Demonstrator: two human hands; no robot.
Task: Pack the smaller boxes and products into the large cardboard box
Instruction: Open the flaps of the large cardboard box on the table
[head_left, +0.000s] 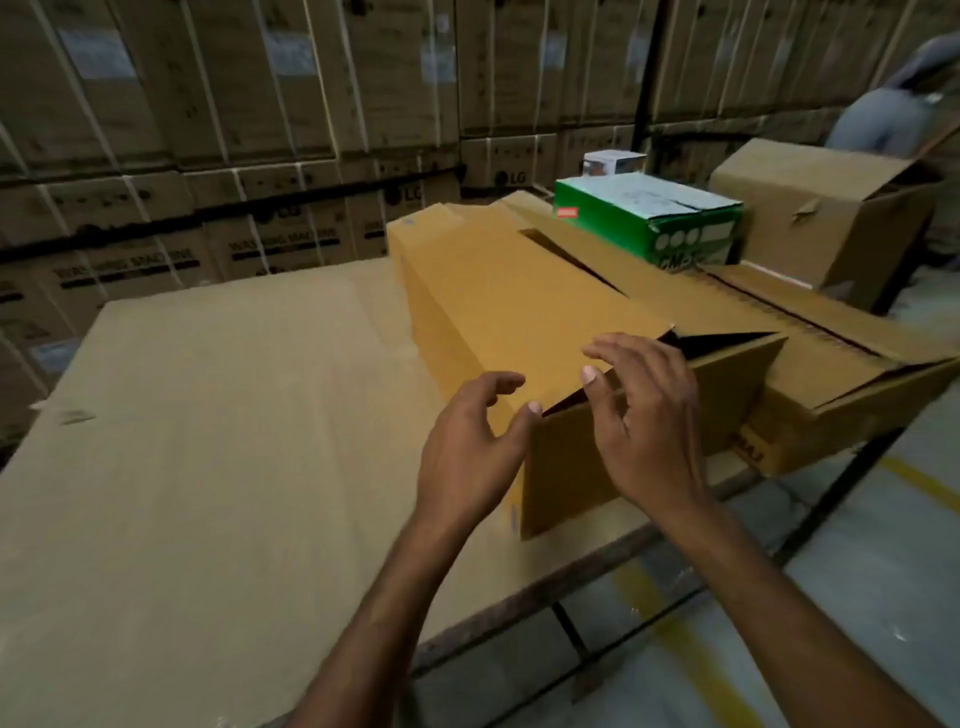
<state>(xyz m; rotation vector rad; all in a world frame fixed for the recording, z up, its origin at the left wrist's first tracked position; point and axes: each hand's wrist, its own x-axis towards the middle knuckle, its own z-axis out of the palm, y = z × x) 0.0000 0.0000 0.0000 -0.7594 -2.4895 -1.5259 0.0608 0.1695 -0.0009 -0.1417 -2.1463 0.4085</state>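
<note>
The large cardboard box (498, 291) is laid lengthwise on the bench (208, 441), its near end close to the bench's front edge. Its top flaps are folded over but not sealed, and dark gaps are seen at the near end and further back. It is judged light for its bulk and stiff along its edges, while the loose flaps are expected to bend under pressure. Hold is best taken at the near corners or low on the end wall, not by the flaps. The left grip (467, 447) is held open, thumb at the near corner. The right grip (644, 415) is spread open over the near flap, nothing clasped. Behind, a green box (649, 218) and a small white box (613, 161) are seen, near a second open carton (821, 218).
</note>
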